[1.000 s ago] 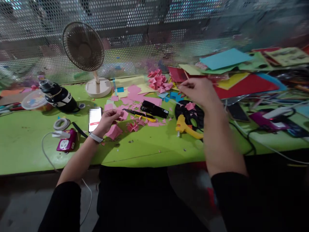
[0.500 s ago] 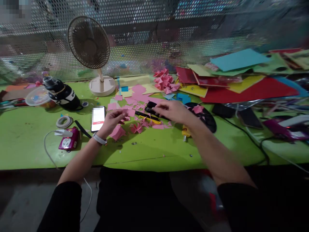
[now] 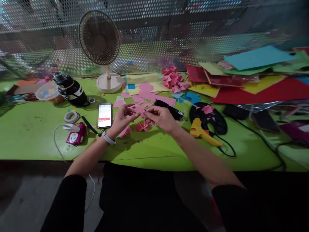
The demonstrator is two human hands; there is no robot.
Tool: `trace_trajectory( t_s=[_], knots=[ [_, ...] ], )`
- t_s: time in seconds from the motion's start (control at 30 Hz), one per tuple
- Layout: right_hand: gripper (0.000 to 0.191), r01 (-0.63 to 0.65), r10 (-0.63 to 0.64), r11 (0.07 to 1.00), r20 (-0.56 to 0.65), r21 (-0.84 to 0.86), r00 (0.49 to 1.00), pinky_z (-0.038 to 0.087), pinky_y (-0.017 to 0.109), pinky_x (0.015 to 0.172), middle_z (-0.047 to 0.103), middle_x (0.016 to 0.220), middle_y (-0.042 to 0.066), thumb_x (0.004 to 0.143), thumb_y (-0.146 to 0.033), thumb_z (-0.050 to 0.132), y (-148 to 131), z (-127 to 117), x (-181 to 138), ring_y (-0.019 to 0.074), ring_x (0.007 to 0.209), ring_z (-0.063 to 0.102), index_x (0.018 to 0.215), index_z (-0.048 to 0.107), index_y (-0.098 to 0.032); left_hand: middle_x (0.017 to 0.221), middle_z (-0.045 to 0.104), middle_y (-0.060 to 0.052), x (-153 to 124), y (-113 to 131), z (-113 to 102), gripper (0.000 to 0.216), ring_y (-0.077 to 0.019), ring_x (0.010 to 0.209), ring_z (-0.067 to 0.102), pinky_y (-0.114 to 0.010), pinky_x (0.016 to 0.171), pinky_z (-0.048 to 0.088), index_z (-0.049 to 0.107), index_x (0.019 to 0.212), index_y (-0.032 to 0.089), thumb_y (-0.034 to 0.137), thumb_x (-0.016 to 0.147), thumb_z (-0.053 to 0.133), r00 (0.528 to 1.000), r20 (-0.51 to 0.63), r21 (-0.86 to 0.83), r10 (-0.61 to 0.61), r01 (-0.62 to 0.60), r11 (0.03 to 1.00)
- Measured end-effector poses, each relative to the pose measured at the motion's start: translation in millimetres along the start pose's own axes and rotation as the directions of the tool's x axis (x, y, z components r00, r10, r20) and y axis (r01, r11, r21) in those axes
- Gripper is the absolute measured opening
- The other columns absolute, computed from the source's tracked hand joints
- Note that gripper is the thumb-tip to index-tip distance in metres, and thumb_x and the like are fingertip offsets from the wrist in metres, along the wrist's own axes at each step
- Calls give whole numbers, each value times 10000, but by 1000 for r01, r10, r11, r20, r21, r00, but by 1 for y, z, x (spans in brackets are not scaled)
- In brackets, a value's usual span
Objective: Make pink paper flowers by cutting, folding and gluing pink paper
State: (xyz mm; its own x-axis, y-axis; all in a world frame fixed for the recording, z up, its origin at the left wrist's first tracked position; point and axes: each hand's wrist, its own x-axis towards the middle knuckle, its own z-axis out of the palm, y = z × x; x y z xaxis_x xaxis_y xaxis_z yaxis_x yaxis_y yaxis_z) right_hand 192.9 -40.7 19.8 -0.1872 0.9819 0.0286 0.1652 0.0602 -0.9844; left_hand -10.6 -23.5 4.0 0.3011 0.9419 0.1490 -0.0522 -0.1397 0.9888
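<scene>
The right hand (image 3: 161, 118) has swung in since half a second ago, when it was over the long black stapler (image 3: 173, 111); now its fingertips are close to those of the left hand (image 3: 123, 117). The yellow plastic glue gun (image 3: 202, 133), mostly covered by the forearm then, now shows whole, at the right hand's 4 o'clock. The stapler is just beside that hand, at 2 o'clock.

The left hand's fingers are spread and loose. The right thumb and forefinger come together; I cannot tell whether they grip anything.

The pink folded-paper flower (image 3: 142, 126) lies on the glossy green tabletop (image 3: 154, 156) at the right hand's 8 o'clock, just below its fingertips. A creased pink paper piece (image 3: 126, 131) sits at the left hand's 6 o'clock, partly hidden by it.

The flower has pointed petals fanning from its centre. Small, flat pink paper scraps (image 3: 145, 104) lie beyond the fingertips, and a heap of pink folded-paper shapes (image 3: 173, 79) stands at the right hand's 1 o'clock, well apart, sharp-cornered and crowded together.
</scene>
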Motion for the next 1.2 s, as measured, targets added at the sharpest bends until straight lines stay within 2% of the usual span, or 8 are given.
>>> trace_trajectory(
  t_s=[0.07,0.17,0.43,0.63,0.77,0.97,1.07,1.2],
  knots=[
    [333,-5,6,998,-5,69,1000,552,283,571,719,787,42,770,-500,736,4,6,0,132,612,644,865,680,-187,865,673,-16,1,-4,0,341,-108,760,646,-223,646,534,641,1000,203,414,773,784,996,36,-22,-82,82,996],
    [314,-10,9,994,11,105,1000,569,294,617,732,842,51,767,-465,741,8,11,0,128,635,656,882,673,-181,807,678,-14,3,-8,-1,265,-98,721,627,-230,668,530,664,827,191,435,785,761,995,34,-7,-96,96,995],
    [246,34,-34,999,11,-7,999,565,322,629,695,749,38,812,-432,693,16,12,3,151,645,645,831,637,-193,778,695,-9,2,-6,1,300,-98,692,645,-212,627,512,678,841,187,460,768,777,996,-4,-36,-87,87,996],
    [176,23,-23,1000,31,1,999,546,313,574,681,710,29,817,-362,661,19,12,3,150,593,633,810,626,-189,727,689,-7,5,-9,-2,363,-104,643,647,-202,572,512,673,811,163,487,725,812,992,19,-73,-129,130,989],
    [188,16,-17,1000,23,14,1000,560,318,572,677,702,23,809,-374,681,18,10,1,154,598,642,805,625,-194,742,690,-10,6,-13,-3,337,-107,633,654,-223,577,540,677,811,157,439,715,834,985,68,-86,-158,164,983],
    [233,-5,2,999,68,46,998,583,325,588,686,717,23,818,-418,705,21,12,-3,146,587,650,834,640,-195,753,685,-18,5,-12,-2,346,-95,625,640,-216,563,526,690,813,149,448,716,832,984,72,-104,-163,170,980],
    [219,6,-6,1000,16,0,1000,584,313,586,700,746,31,829,-412,714,18,2,-3,143,607,656,858,670,-199,740,675,-10,7,-10,-5,336,-82,629,627,-201,574,504,689,805,156,444,716,836,990,11,-130,-141,141,981],
    [205,49,-49,999,-166,-5,985,573,277,572,701,729,24,818,-396,738,9,-31,-3,128,588,646,868,689,-203,743,661,1,12,-8,-12,325,-80,662,620,-194,589,474,673,773,176,446,710,843,978,-131,-179,-162,137,974]
  ],
)
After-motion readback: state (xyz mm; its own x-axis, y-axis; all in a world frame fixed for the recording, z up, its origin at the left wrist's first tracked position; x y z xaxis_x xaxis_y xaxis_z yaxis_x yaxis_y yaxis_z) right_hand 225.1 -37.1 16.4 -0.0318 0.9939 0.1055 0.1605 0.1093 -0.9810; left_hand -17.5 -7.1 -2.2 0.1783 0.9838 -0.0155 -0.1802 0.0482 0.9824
